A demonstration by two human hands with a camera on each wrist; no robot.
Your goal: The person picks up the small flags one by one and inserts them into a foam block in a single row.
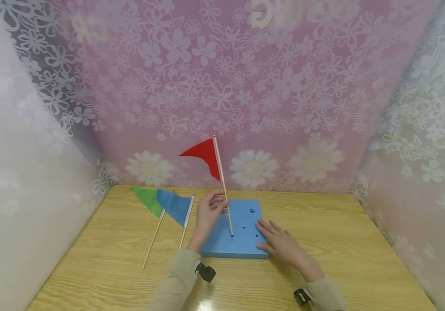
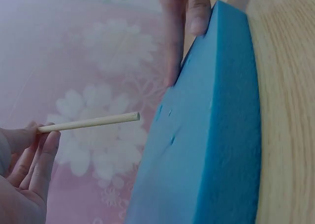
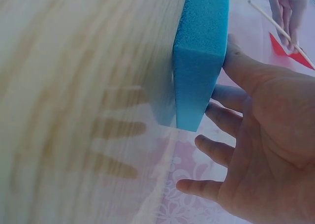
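Note:
A red pennant flag (image 1: 206, 156) stands slightly tilted on a thin wooden stick, which my left hand (image 1: 208, 212) pinches between thumb and fingers. In the left wrist view the bare lower end of the stick (image 2: 98, 122) is apart from the face of a blue foam board (image 2: 177, 150). Several holes show in the top of that board. My right hand (image 1: 281, 242) rests at the board's right edge with fingers spread and fairly straight. From the right wrist view, its thumb and some fingers touch the board's side (image 3: 197, 81).
To the left on the wooden table (image 1: 106, 259) lie a green pennant flag (image 1: 148, 201) and a blue pennant flag (image 1: 175, 206), overlapping. A pink flowered backdrop (image 1: 222, 86) rises behind the table, with pale walls on both sides.

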